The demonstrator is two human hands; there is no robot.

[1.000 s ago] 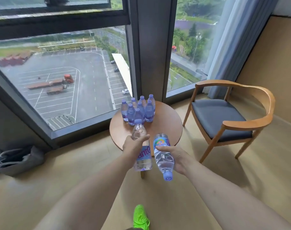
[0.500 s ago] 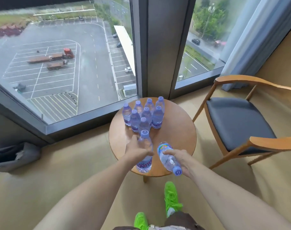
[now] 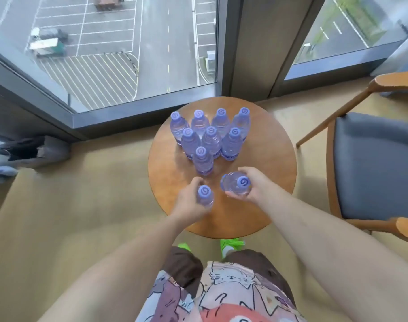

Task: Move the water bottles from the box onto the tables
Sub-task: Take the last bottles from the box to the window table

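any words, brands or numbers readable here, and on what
No word, brand or number reads clearly in this view.
Bottle caps: a white swirl mark on each, a logo and not letters.
Label on the standing bottle at the right of the middle row: dark print at its lower edge, too blurred to read.
Bottle in the left hand and bottle in the right hand: labels hidden.
Shirt: cat drawings, no text.

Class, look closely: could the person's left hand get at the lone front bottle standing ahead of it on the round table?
Probably not yet: the left hand already grips a bottle. The path to the front bottle itself looks free.
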